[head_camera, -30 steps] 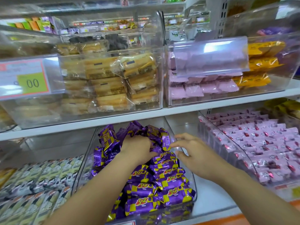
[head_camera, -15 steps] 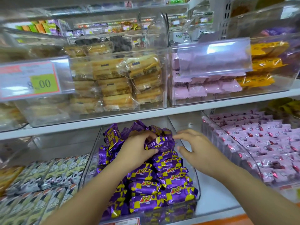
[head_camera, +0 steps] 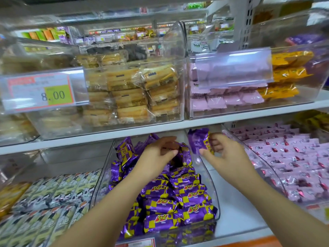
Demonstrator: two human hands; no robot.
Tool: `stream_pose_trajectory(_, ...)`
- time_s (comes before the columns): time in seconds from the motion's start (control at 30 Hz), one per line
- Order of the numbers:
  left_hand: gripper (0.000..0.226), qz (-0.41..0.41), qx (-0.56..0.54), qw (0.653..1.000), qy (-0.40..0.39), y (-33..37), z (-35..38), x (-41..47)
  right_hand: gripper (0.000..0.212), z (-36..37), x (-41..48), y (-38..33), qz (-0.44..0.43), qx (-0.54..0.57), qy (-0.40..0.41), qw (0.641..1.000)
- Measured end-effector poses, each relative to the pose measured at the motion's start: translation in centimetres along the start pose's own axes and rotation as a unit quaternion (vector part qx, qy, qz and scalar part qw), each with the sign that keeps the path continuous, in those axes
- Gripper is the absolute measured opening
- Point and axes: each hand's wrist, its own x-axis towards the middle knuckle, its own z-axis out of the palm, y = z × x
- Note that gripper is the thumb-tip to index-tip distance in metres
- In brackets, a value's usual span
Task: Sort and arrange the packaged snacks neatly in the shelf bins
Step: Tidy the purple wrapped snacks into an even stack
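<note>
**Lower shelf, purple-packet bin: both hands on wrappers**

Clear bin (head_camera: 212, 184): rigid see-through plastic, curved side walls, glossy, on the lower white shelf (head_camera: 236, 216). It holds the purple packets (head_camera: 170, 205), pillow-shaped foil wrappers with a yellow checker pattern and red "3+2" lettering. The front rows lie flat and overlapping. At the rear they stand crumpled in a loose heap.

Left hand (head_camera: 158, 154): over the rear heap, fingers curled. Thumb and fingertips pinch the crinkled end of the top packet (head_camera: 184, 152), which sits on the heap.

Right hand (head_camera: 226, 154): thumb and curled fingers grip the lifted packet (head_camera: 197, 141). It is held upright in the air over the rear of the bin's right wall, just below the upper shelf board (head_camera: 106, 138). The packet is motion-blurred and its print is unreadable.

Neighbours, same shelf: cream packets (head_camera: 53, 198) with black figures in tidy rows to the left. To the right, pink packets (head_camera: 293, 157), matte with red marks, shingled in another clear bin.

Upper shelf: tan cakes (head_camera: 130, 97) in transparent film, stacked. Pale pink sachets (head_camera: 229, 102) with serrated ends. Yellow packets (head_camera: 288, 73). A price tag (head_camera: 42, 91) reads 8.00.
</note>
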Motion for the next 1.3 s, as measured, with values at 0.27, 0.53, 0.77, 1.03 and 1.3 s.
stream_pose_trajectory(0.27, 0.033, -0.061, 0.202, 0.974, -0.079, -0.4, 3.0, 2.6, 0.03, -1.6, -0.9, 2.0, 0.04, -0.188, -0.025, 0.981)
stream_pose_trajectory(0.53, 0.048, -0.119, 0.115, 0.983, -0.079, -0.8, 4.3, 3.3, 0.025, -1.1, -1.6, 2.4, 0.038, -0.078, -0.108, 0.99)
stream_pose_trajectory(0.77, 0.056, -0.127, 0.041, 0.983, -0.125, -1.3, 3.7, 3.5, 0.032, -1.5, -1.5, 2.1, 0.129, 0.074, -0.152, 0.977)
stream_pose_trajectory(1.03, 0.063, -0.088, -0.026, 0.988, -0.125, -1.3, 3.3, 2.8, 0.029, -1.0, -1.2, 1.7, 0.172, 0.16, -0.132, 0.963)
stream_pose_trajectory(1.3, 0.075, -0.037, -0.049, 0.998, -0.034, -1.9, 1.5, 1.6, 0.036, -0.8, -1.0, 1.4, 0.2, 0.151, -0.106, 0.962)
